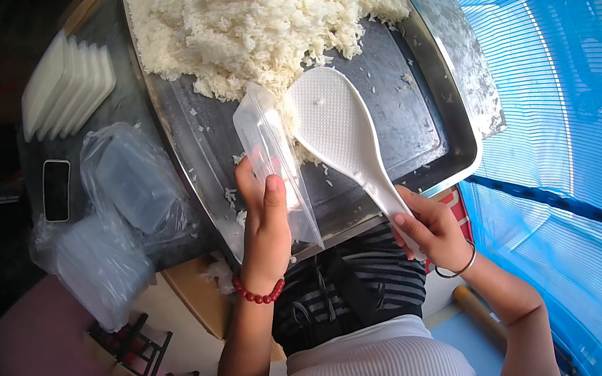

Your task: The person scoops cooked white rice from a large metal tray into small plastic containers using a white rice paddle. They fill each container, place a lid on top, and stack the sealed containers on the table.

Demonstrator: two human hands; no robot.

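My left hand (264, 216) grips a clear plastic container (273, 151), tilted on its side over a large metal tray (400, 110). A big heap of cooked white rice (265, 14) fills the far part of that tray. In my right hand (433, 227) is the handle of a white plastic rice paddle (331, 114) with a dimpled blade. The blade lies close to the container's right side, at the near edge of the heap. A few grains cling to the paddle. Some rice shows between container and blade; how much the container holds I cannot tell.
Left of the tray stand several whitish plastic containers (67, 85) in a nested row. Nearer are a smartphone (57, 190) and clear containers in plastic bags (132, 177), one bag hanging past the table edge. Blue translucent sheeting (545, 78) hangs at the right.
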